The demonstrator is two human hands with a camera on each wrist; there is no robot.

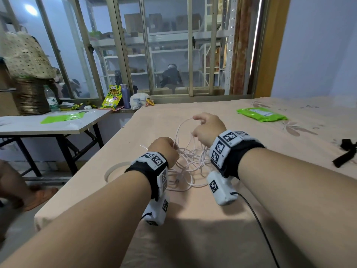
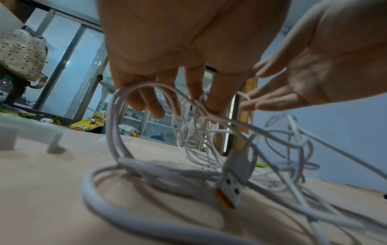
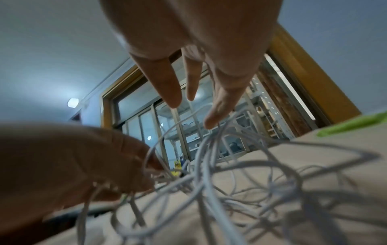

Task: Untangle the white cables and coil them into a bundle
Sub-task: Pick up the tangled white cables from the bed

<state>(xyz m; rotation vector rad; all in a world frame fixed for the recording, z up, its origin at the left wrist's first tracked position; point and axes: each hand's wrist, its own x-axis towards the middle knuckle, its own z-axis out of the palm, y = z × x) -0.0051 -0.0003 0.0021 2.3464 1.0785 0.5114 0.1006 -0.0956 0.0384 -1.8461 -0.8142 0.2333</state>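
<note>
A tangle of thin white cables (image 1: 190,165) lies on the peach bedsheet (image 1: 212,219) between my two hands. My left hand (image 1: 164,149) grips several strands, and its curled fingers (image 2: 146,102) are hooked through thick loops (image 2: 117,132). A white USB plug (image 2: 232,187) with an orange tip stands on end in the pile. My right hand (image 1: 206,128) hovers just right of the left, above the tangle. Its fingers (image 3: 173,92) are spread and nearly straight among raised strands (image 3: 205,149). One loop (image 1: 181,128) arcs from the left hand up to the right fingertips.
A green packet (image 1: 261,114) lies far right on the bed and a black strap (image 1: 345,151) near its right edge. A white ring (image 1: 116,168) sits by the bed's left edge. A folding table (image 1: 48,128) stands left, and someone's sandalled foot (image 1: 38,198) is below it.
</note>
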